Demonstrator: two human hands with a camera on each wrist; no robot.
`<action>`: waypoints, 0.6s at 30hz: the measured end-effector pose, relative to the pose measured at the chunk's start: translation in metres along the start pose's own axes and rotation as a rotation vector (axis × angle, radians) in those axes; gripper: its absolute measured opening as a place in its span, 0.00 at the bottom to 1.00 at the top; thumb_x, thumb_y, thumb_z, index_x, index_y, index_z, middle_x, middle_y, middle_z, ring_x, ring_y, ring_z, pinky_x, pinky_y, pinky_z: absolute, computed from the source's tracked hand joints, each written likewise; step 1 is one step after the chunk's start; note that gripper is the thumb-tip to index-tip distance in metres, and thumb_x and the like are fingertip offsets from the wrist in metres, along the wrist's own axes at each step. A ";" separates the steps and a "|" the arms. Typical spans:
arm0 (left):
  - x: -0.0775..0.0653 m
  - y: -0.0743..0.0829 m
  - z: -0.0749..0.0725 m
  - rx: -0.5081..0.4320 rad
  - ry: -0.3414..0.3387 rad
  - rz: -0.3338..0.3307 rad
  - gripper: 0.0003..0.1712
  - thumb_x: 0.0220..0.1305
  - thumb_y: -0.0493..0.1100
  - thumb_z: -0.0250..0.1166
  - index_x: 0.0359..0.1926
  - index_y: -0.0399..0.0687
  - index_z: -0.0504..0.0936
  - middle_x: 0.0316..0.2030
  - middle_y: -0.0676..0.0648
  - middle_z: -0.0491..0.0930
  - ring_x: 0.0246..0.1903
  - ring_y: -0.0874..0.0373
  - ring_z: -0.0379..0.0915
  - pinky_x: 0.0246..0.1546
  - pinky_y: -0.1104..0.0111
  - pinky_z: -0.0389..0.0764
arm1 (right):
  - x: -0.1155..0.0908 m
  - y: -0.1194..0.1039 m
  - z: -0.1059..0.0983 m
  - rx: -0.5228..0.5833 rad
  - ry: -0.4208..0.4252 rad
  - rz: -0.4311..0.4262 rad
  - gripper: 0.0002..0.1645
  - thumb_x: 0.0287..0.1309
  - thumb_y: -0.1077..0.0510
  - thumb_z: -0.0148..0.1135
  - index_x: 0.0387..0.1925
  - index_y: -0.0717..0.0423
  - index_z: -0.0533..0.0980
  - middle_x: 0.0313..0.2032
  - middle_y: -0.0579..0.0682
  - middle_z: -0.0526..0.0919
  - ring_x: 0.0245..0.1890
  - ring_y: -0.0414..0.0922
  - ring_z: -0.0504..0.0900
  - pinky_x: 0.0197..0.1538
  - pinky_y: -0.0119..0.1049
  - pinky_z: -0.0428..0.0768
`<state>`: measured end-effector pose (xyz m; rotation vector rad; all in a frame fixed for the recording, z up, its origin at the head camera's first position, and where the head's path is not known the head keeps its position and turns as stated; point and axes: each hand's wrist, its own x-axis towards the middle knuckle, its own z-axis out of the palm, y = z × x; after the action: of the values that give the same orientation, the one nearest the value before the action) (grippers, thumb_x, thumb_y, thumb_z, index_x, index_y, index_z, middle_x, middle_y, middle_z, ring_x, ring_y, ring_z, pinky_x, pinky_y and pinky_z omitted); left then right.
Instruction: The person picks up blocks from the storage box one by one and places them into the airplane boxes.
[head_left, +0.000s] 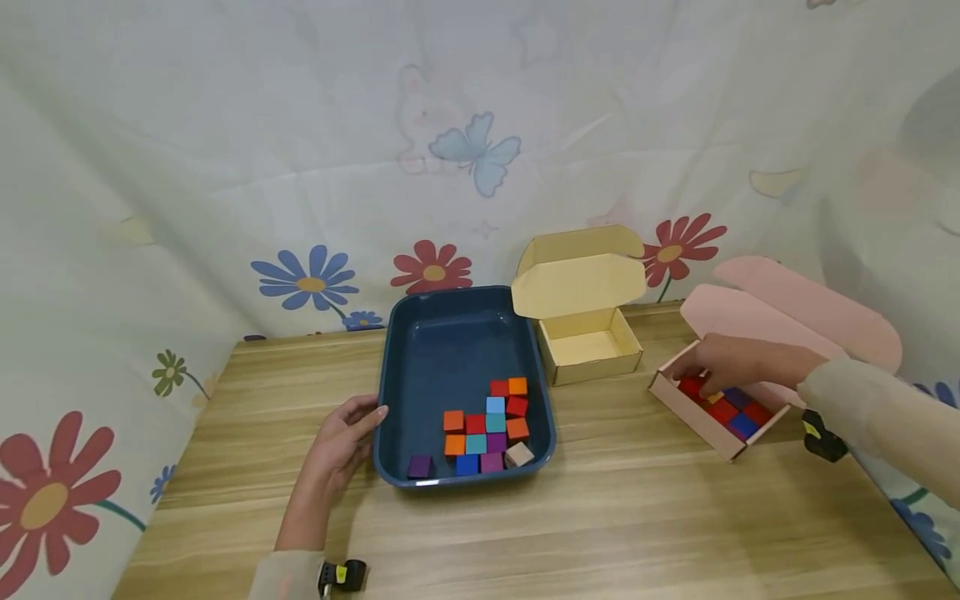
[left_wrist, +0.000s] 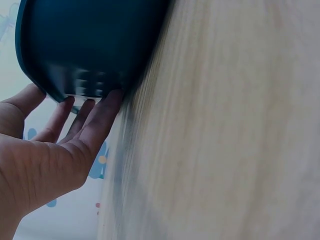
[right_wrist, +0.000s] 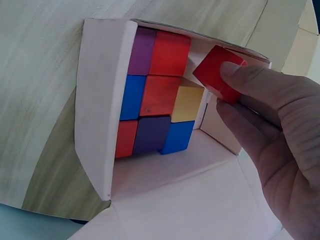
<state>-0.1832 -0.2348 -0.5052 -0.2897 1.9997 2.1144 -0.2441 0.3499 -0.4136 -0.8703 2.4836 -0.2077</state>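
My left hand holds the left side of a dark blue tray, with the thumb on the rim and fingers against the outer wall. Several coloured cubes lie near the tray's front: orange, red, blue, teal, purple and one plain wood cube. At the right, my right hand reaches into an open pink box. Between thumb and fingers it pinches a red cube, tilted beside a bare corner of the box. Red, blue and purple cubes and a yellow cube sit there in rows.
An open pale yellow box, its lid raised, stands between the tray and the pink box. The pink lid leans back behind the right forearm. A patterned cloth hangs around the wooden table.
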 end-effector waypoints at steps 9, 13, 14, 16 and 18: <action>0.000 0.004 0.001 -0.007 -0.007 -0.001 0.31 0.70 0.44 0.68 0.67 0.36 0.68 0.55 0.44 0.75 0.47 0.58 0.79 0.45 0.64 0.85 | 0.004 0.001 0.012 -0.137 0.020 -0.075 0.19 0.51 0.66 0.73 0.43 0.43 0.85 0.35 0.34 0.81 0.33 0.36 0.73 0.36 0.31 0.75; 0.000 0.002 0.001 -0.013 -0.002 -0.003 0.31 0.69 0.44 0.68 0.67 0.36 0.69 0.54 0.45 0.76 0.47 0.58 0.79 0.45 0.64 0.85 | 0.009 0.015 0.024 -0.276 0.072 -0.124 0.16 0.48 0.63 0.74 0.39 0.41 0.85 0.28 0.32 0.78 0.26 0.34 0.68 0.29 0.32 0.70; 0.000 0.002 0.001 -0.010 -0.003 -0.003 0.31 0.70 0.43 0.68 0.67 0.36 0.68 0.54 0.45 0.76 0.47 0.58 0.79 0.45 0.64 0.85 | 0.010 0.021 0.028 -0.300 0.084 -0.129 0.16 0.46 0.62 0.75 0.37 0.39 0.85 0.26 0.31 0.77 0.25 0.33 0.67 0.28 0.32 0.69; -0.001 0.002 0.001 -0.009 0.001 -0.006 0.30 0.70 0.43 0.68 0.67 0.37 0.69 0.54 0.45 0.76 0.46 0.59 0.79 0.44 0.64 0.85 | 0.013 0.033 0.035 -0.315 0.112 -0.176 0.17 0.45 0.62 0.75 0.37 0.38 0.85 0.27 0.30 0.77 0.25 0.32 0.66 0.27 0.31 0.68; -0.001 0.002 0.001 -0.008 0.008 -0.006 0.30 0.70 0.43 0.68 0.66 0.37 0.69 0.54 0.45 0.76 0.46 0.59 0.79 0.44 0.64 0.85 | 0.014 0.040 0.039 -0.319 0.136 -0.205 0.18 0.43 0.62 0.76 0.36 0.37 0.85 0.27 0.29 0.77 0.25 0.31 0.65 0.26 0.30 0.68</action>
<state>-0.1829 -0.2340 -0.5033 -0.3057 1.9933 2.1211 -0.2554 0.3735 -0.4647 -1.2830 2.5930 0.0664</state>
